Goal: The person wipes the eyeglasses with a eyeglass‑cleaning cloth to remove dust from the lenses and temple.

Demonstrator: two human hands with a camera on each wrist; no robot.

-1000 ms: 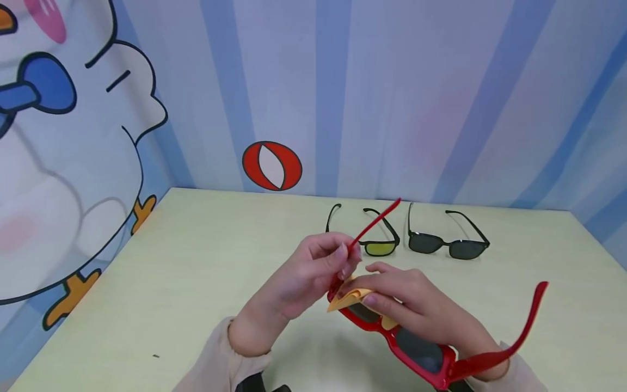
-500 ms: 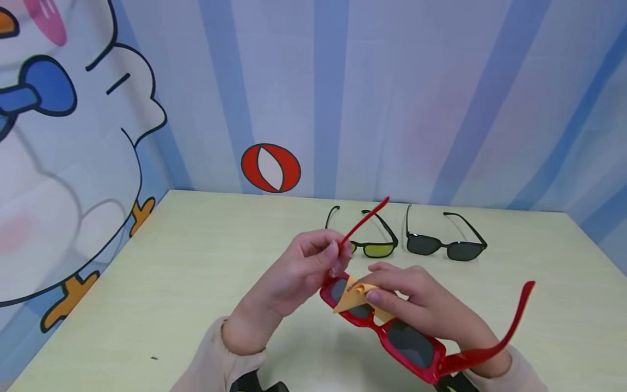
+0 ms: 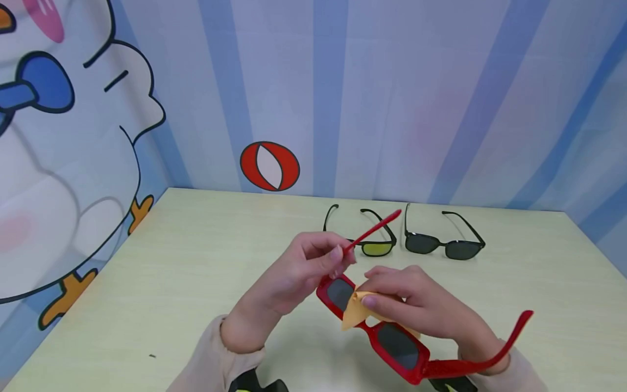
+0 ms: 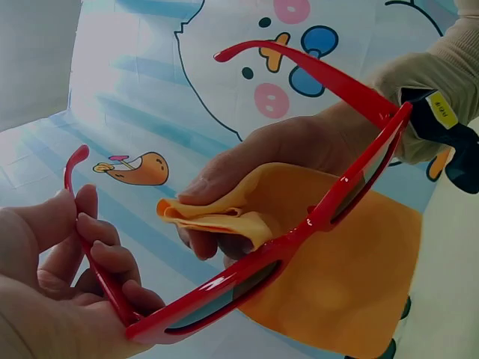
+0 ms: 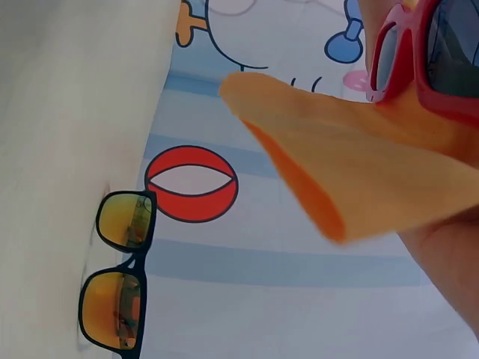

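Observation:
Red-framed sunglasses with dark lenses are held above the table, temples unfolded. My left hand grips one temple near its hinge; in the left wrist view the fingers curl round that red arm. An orange cloth is pinched between the thumb and fingers of my right hand, lying against the frame near the nose bridge. The left wrist view has the cloth folded at the fingers and hanging broad behind the frame. In the right wrist view the cloth hides most of the right hand.
Black glasses with yellow-green lenses stand at the back of the pale table, partly behind the left hand. Black sunglasses stand to their right. A small dark speck lies at the left. A printed backdrop rises behind.
The cloth in my right hand has slid from the left end of the red sunglasses towards the nose bridge, baring the left lens. The frame has tilted and its right temple has dropped lower.

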